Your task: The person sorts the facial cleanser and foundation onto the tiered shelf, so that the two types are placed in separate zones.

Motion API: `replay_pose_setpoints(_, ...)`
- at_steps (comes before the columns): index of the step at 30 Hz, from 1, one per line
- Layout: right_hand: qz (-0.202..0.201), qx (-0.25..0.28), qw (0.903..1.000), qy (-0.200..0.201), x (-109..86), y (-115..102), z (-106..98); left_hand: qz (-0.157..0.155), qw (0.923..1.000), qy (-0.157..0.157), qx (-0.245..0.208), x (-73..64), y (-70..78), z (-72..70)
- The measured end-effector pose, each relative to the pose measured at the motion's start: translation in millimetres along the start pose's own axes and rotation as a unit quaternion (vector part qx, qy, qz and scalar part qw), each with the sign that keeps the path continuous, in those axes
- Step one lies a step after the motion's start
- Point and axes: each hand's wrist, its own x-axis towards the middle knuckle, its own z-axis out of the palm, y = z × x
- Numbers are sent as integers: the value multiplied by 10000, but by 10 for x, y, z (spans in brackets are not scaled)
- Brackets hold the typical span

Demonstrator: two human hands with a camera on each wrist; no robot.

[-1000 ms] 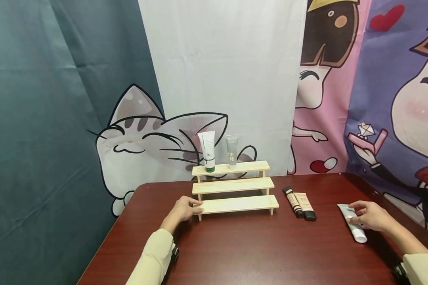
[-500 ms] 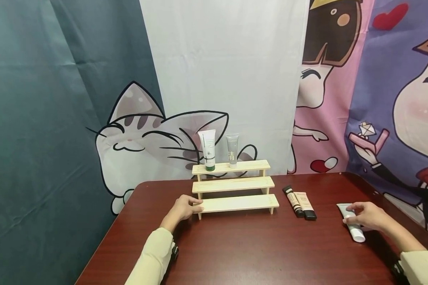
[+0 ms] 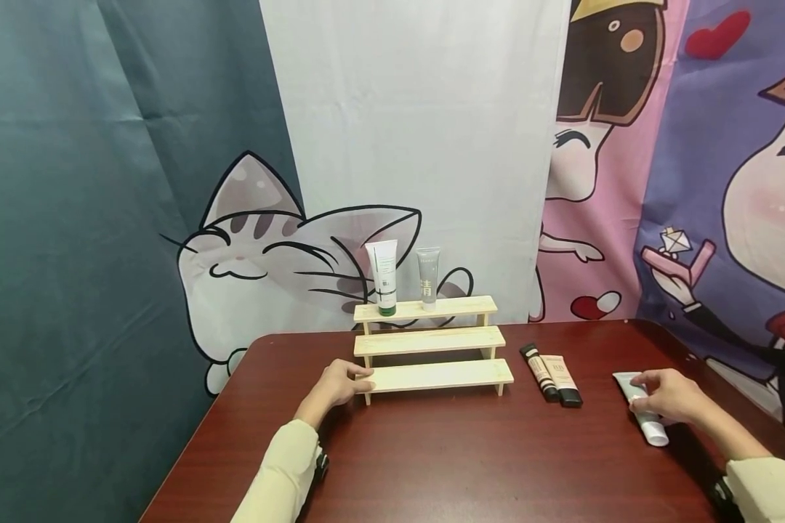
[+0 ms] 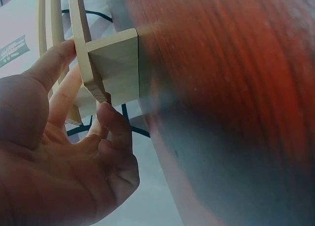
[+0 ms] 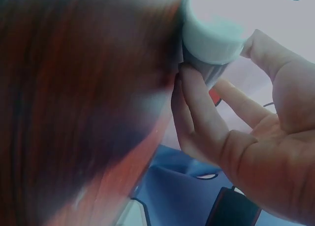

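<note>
My left hand (image 3: 335, 383) holds the left end of the lowest step of a pale wooden three-tier stand (image 3: 440, 375). In the left wrist view, the thumb is on the upper side and curled fingers touch the underside of that board (image 4: 87, 71). On the right, my right hand (image 3: 672, 396) grips a grey squeeze tube (image 3: 651, 428) with a white cap (image 5: 216, 36) between thumb and fingers. Its cap end points toward me. Whether the tube is clear of the tabletop I cannot tell. Most of its body is hidden behind the hand in the right wrist view.
On the top step stand a white tube (image 3: 384, 277) with a green cap and a translucent grey tube (image 3: 428, 280). Right of the stand, a striped dark-capped tube (image 3: 539, 373) and a beige tube (image 3: 562, 379) lie side by side on the dark red table (image 3: 471, 457). Printed curtains hang behind.
My right hand and the grey tube have shifted slightly to the left. The left hand keeps its hold on the stand, which stays in place.
</note>
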Motion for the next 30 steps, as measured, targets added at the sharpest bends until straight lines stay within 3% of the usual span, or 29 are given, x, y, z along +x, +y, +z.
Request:
replay_pose_setpoints(11, -167, -224, 9994, 218, 84, -102, 60, -101, 9999, -108, 6, 17, -4, 4)
replay_pose_setpoints(17, -432, -572, 9957, 588, 114, -193, 128, -154, 9998, -68, 68, 30, -12, -14)
replay_pose_setpoints(30, -645, -504, 9909, 1068, 109, -408, 205, -116, 9999, -71, 93, 17, 5, -1)
